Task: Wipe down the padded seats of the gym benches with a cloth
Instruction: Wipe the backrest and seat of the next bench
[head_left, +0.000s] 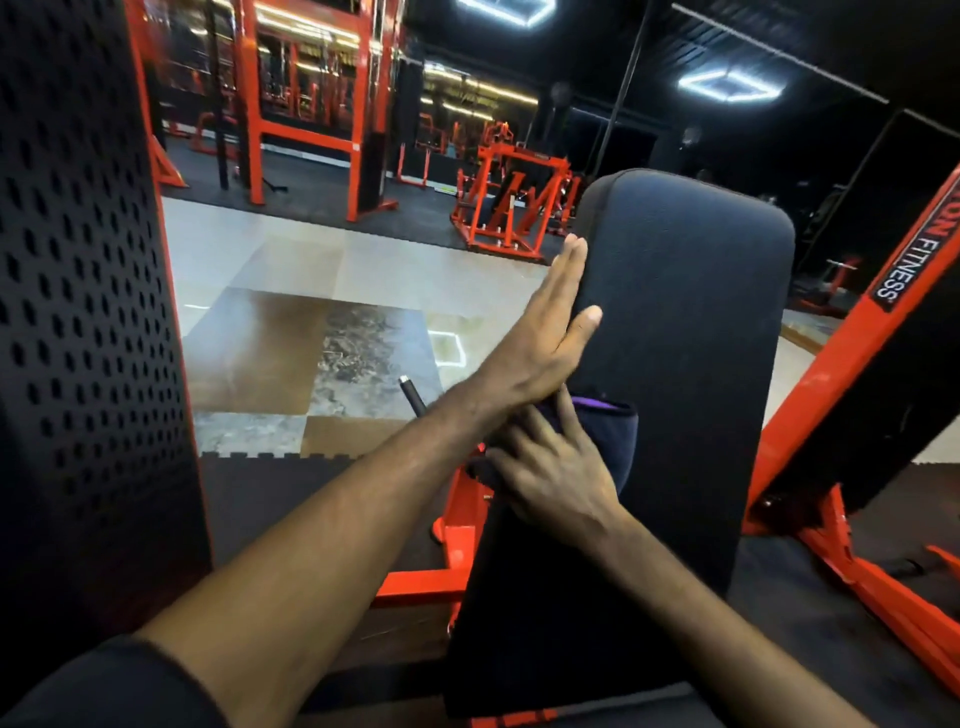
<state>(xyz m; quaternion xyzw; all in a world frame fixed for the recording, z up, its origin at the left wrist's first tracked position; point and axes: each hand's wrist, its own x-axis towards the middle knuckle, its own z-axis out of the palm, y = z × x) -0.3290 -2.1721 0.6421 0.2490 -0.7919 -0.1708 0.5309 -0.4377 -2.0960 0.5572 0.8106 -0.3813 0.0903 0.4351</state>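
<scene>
On the long black padded bench pad (675, 322), the left hand (540, 338) lies flat against its left edge, grip spread; the right hand (556, 467) presses a dark purple-edged cloth (608, 415) below, fingers straight.

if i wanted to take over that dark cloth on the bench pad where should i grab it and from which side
Take the cloth at its purple-edged right end, coming from the pad's right side. That end lies bare on the pad, while the right hand presses its left part and the left hand blocks the left edge. A pinch grip should do.
</scene>
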